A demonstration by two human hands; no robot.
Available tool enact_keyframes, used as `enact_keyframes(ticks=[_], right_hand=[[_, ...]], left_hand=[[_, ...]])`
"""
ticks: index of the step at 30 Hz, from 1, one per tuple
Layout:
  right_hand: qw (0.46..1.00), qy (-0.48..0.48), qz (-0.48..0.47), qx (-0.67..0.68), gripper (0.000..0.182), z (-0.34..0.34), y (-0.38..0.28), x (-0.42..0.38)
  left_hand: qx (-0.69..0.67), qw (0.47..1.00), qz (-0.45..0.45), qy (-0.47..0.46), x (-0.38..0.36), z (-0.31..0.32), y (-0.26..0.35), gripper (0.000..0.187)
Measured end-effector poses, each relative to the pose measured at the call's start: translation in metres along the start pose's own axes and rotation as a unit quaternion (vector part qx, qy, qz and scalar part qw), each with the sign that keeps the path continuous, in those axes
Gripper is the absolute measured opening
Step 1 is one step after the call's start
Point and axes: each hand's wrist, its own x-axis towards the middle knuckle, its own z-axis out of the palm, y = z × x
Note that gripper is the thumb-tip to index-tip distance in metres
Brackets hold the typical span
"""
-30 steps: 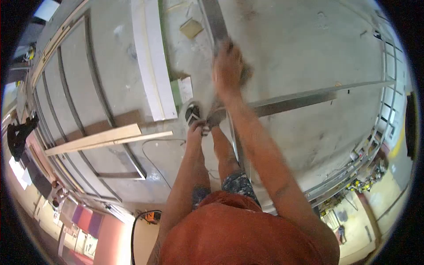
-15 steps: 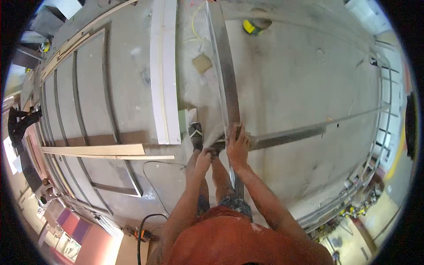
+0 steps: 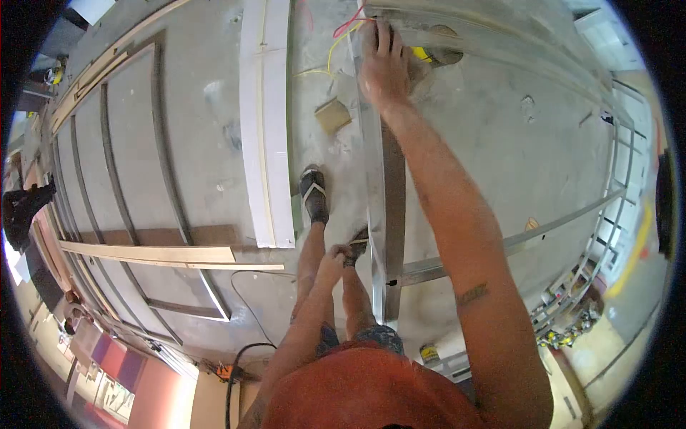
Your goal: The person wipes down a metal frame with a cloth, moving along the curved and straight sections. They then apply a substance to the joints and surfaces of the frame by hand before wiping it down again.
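Note:
A long grey metal stud (image 3: 376, 207) runs from near my body away across the floor. Out toward its far end, my right hand (image 3: 384, 68) wraps over it with bent fingers, the thumb side hidden. My left hand (image 3: 337, 259) is in front of my lower right leg, left of the stud, its fingers curled closed; what they hold, if anything, is hidden. A second metal stud (image 3: 500, 247) meets the long one from the right. Pink string (image 3: 350, 28) and yellow string (image 3: 331, 57) lie by the far end, left of my right hand.
A long white board (image 3: 266, 143) lies to the left, with a small tan square piece (image 3: 333, 116) between it and the stud. Further left are a metal frame (image 3: 168, 143) and wooden strips (image 3: 150, 252). A yellow-and-dark round object (image 3: 446, 46) sits beyond my right hand. A person (image 3: 27, 214) is at far left.
My right hand has slid forward along the stud, from near my legs to its far end, with the arm now stretched out. My left hand stays low by my leg.

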Motion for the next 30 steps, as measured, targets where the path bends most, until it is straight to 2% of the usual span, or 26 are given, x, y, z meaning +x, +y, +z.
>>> enact_keyframes(ticks=[2,3,4,5,6,7,9,11,13,15,16,17,19,20,22,26,28,30], right_hand=[[0.999,0.023,-0.042,-0.021,0.064,0.004,0.006,0.029],[0.999,0.013,-0.043,-0.019,0.064,0.019,0.011,0.035],[0.998,0.055,-0.039,0.007,0.073,0.033,0.017,0.043],[0.994,0.095,-0.035,0.036,0.082,0.041,0.020,0.042],[0.992,0.041,-0.024,0.117,0.082,0.033,0.025,0.038],[0.992,0.040,-0.029,0.120,0.082,0.031,0.023,0.029],[0.962,0.071,0.099,0.246,0.064,0.024,0.013,-0.004],[0.962,-0.009,0.175,0.210,0.072,0.004,0.005,-0.064],[0.893,-0.098,0.314,0.306,0.070,-0.021,0.000,-0.138],[0.796,-0.257,0.430,0.339,0.070,-0.046,0.006,-0.214],[0.682,-0.198,0.528,0.466,0.068,-0.057,0.000,-0.248],[0.537,-0.133,0.605,0.573,0.067,-0.067,-0.004,-0.279],[0.417,-0.271,0.602,0.625,0.063,-0.089,0.000,-0.334],[0.413,-0.275,0.602,0.626,0.063,-0.085,0.007,-0.364],[0.495,-0.444,0.557,0.498,0.056,-0.079,0.020,-0.413],[0.521,-0.518,0.505,0.453,0.053,-0.067,0.040,-0.409],[0.374,-0.378,0.570,0.626,0.050,-0.044,0.043,-0.417],[0.357,-0.375,0.602,0.608,0.047,-0.042,0.047,-0.422]], left_hand=[[0.002,0.999,0.026,0.038,0.021,-0.018,-0.006,0.032],[-0.043,0.998,0.010,0.049,0.009,-0.023,0.035,0.032],[-0.088,0.994,-0.001,0.062,-0.001,-0.029,0.077,0.033],[-0.092,0.994,-0.009,0.065,0.006,-0.034,0.074,0.033],[-0.148,0.986,0.003,0.077,0.014,-0.038,0.066,0.033],[-0.205,0.974,0.021,0.090,0.021,-0.042,0.067,0.033],[-0.227,0.969,0.011,0.092,0.026,-0.045,0.067,0.033],[-0.194,0.979,0.007,0.067,0.030,-0.040,0.063,0.033],[-0.195,0.979,-0.006,0.053,0.013,-0.031,0.083,0.033],[-0.194,0.980,-0.016,0.047,0.001,-0.018,0.077,0.033],[-0.203,0.979,-0.024,0.024,-0.002,-0.011,0.068,0.032],[-0.212,0.977,-0.031,0.002,-0.004,-0.004,0.059,0.032],[-0.169,0.986,-0.017,0.006,-0.003,0.013,0.015,0.031],[-0.173,0.984,-0.032,-0.001,0.002,0.022,-0.012,0.031],[-0.189,0.980,-0.059,-0.004,-0.006,0.041,-0.034,0.032],[-0.212,0.975,-0.058,-0.024,-0.029,0.063,-0.045,0.034],[-0.308,0.945,-0.107,0.002,-0.018,0.072,-0.058,0.040],[-0.364,0.927,-0.091,0.017,0.013,0.076,-0.077,0.042]])
